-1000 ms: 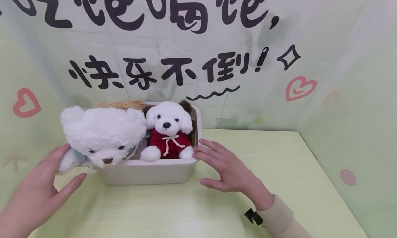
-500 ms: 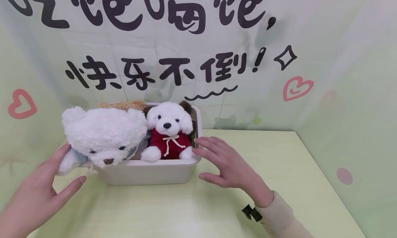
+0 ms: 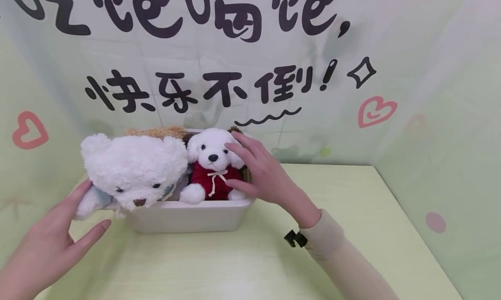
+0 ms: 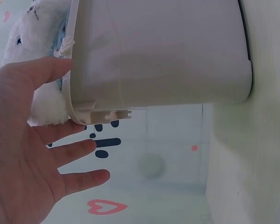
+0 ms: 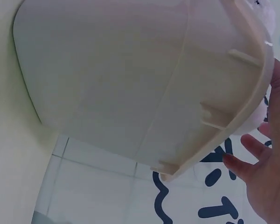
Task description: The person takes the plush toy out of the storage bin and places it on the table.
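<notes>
A white plastic bin [image 3: 192, 217] holds plush toys. At its left sits a white plush bear [image 3: 135, 169], head leaning over the front rim. Beside it a white plush dog [image 3: 213, 150] in a red top sits upright. My left hand [image 3: 47, 239] is at the bin's left end, fingers spread by the bear's arm; the left wrist view shows the thumb [image 4: 53, 69] at the rim. My right hand [image 3: 270, 174] reaches over the bin's right rim, fingers loosely spread in front of the dog's right-hand side, thumb before its red top. Whether it touches the dog, I cannot tell.
Tan fur [image 3: 156, 132] and a bit of dark brown fur [image 3: 235, 129] show behind the two toys. The bin stands on a pale wooden table [image 3: 332, 195], close to a printed fabric backdrop [image 3: 219, 56] with lettering. Similar fabric hangs at both sides.
My right hand has moved up and left from outside the bin's right rim to in front of the dog. The left hand and the toys have stayed nearly still.
</notes>
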A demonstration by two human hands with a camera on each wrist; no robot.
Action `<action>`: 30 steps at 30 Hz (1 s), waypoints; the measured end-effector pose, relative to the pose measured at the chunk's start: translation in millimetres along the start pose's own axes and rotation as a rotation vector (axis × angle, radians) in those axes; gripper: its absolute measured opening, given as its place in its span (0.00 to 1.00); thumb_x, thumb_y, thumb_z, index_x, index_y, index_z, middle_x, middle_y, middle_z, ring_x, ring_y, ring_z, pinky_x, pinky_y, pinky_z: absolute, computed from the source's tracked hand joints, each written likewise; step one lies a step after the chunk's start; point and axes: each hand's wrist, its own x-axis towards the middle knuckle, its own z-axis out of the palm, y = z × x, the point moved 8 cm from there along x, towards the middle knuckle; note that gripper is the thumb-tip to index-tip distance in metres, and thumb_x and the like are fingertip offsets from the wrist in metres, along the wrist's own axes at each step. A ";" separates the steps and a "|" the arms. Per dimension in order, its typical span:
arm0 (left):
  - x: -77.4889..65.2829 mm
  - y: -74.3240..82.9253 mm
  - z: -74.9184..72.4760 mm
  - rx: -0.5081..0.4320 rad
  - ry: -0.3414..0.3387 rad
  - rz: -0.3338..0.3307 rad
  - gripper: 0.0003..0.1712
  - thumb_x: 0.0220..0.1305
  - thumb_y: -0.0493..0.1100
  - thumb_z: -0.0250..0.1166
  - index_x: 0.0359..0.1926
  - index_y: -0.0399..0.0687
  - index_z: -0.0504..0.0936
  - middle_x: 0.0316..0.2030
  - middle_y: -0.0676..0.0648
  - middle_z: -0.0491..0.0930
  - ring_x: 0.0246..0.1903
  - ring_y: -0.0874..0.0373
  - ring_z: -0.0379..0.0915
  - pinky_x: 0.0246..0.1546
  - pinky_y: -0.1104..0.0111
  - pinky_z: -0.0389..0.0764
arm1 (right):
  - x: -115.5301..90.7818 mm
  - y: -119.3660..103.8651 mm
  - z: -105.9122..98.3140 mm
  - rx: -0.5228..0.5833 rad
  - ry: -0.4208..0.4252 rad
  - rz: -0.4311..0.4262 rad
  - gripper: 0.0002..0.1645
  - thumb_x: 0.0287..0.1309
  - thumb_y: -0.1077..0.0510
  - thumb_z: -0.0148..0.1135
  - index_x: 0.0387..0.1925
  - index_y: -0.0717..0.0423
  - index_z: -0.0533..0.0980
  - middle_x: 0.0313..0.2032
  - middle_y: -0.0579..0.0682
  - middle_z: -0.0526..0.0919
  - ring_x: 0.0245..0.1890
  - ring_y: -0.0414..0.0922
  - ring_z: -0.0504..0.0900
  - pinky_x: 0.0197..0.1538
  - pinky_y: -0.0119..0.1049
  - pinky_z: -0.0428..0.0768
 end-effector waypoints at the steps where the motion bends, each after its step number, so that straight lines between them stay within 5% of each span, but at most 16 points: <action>1: 0.5 0.0 0.4 0.005 0.000 -0.007 0.57 0.54 0.43 0.79 0.80 0.51 0.58 0.62 0.27 0.74 0.41 0.50 0.71 0.41 0.75 0.68 | 2.8 4.4 3.3 0.010 -0.013 0.025 0.47 0.54 0.50 0.79 0.70 0.61 0.67 0.72 0.63 0.63 0.71 0.56 0.66 0.72 0.44 0.67; 4: 0.8 -0.1 2.0 0.008 0.018 -0.021 0.53 0.59 0.42 0.76 0.80 0.50 0.59 0.60 0.26 0.75 0.42 0.44 0.73 0.39 0.60 0.69 | 11.3 16.2 13.5 0.043 -0.070 0.107 0.52 0.54 0.47 0.80 0.73 0.59 0.63 0.74 0.61 0.61 0.73 0.53 0.62 0.72 0.43 0.67; 6: -0.4 -0.6 3.3 -0.007 0.033 -0.029 0.48 0.64 0.41 0.73 0.80 0.50 0.59 0.62 0.26 0.73 0.51 0.35 0.72 0.50 0.56 0.71 | 16.6 21.4 20.1 0.058 -0.113 0.153 0.55 0.54 0.44 0.79 0.75 0.57 0.62 0.76 0.59 0.59 0.74 0.52 0.61 0.71 0.44 0.68; 8: -1.7 -2.0 3.8 -0.017 0.051 -0.030 0.45 0.67 0.39 0.70 0.80 0.50 0.60 0.62 0.26 0.73 0.60 0.44 0.71 0.59 0.64 0.68 | 22.4 23.3 25.1 0.081 -0.146 0.181 0.57 0.53 0.42 0.79 0.76 0.56 0.60 0.77 0.58 0.57 0.75 0.52 0.59 0.72 0.45 0.67; 11: -2.7 -3.4 4.3 -0.025 0.061 -0.033 0.42 0.69 0.38 0.67 0.79 0.49 0.61 0.62 0.27 0.73 0.65 0.44 0.68 0.65 0.73 0.59 | 29.8 23.8 31.0 0.110 -0.166 0.202 0.59 0.52 0.42 0.80 0.77 0.55 0.59 0.78 0.57 0.55 0.76 0.52 0.58 0.73 0.46 0.64; 16: -1.2 -3.0 4.4 -0.026 0.057 -0.048 0.41 0.70 0.38 0.67 0.79 0.47 0.61 0.60 0.24 0.72 0.55 0.25 0.69 0.63 0.47 0.62 | 40.1 24.8 34.7 0.186 -0.119 0.229 0.55 0.50 0.47 0.82 0.74 0.55 0.64 0.76 0.58 0.59 0.75 0.50 0.60 0.73 0.44 0.63; 20: -1.1 -1.8 4.7 -0.030 0.057 -0.038 0.40 0.70 0.38 0.67 0.79 0.47 0.61 0.61 0.24 0.73 0.56 0.24 0.69 0.69 0.52 0.60 | 43.5 24.4 31.7 0.203 -0.045 0.211 0.46 0.47 0.51 0.84 0.67 0.57 0.73 0.70 0.60 0.69 0.69 0.50 0.69 0.69 0.39 0.68; 23: -2.6 -3.7 5.6 -0.041 0.044 -0.040 0.40 0.71 0.37 0.65 0.80 0.50 0.60 0.61 0.24 0.73 0.61 0.29 0.68 0.74 0.66 0.53 | 42.8 23.5 28.8 0.209 0.009 0.181 0.43 0.45 0.53 0.84 0.63 0.58 0.76 0.66 0.62 0.73 0.65 0.51 0.73 0.67 0.36 0.70; 30: -4.6 -8.8 6.0 -0.077 0.005 -0.067 0.40 0.74 0.38 0.62 0.81 0.55 0.57 0.65 0.25 0.70 0.69 0.74 0.52 0.66 0.81 0.47 | 41.7 22.1 22.9 0.267 0.110 0.126 0.38 0.44 0.58 0.85 0.59 0.61 0.79 0.64 0.64 0.75 0.63 0.52 0.77 0.64 0.34 0.73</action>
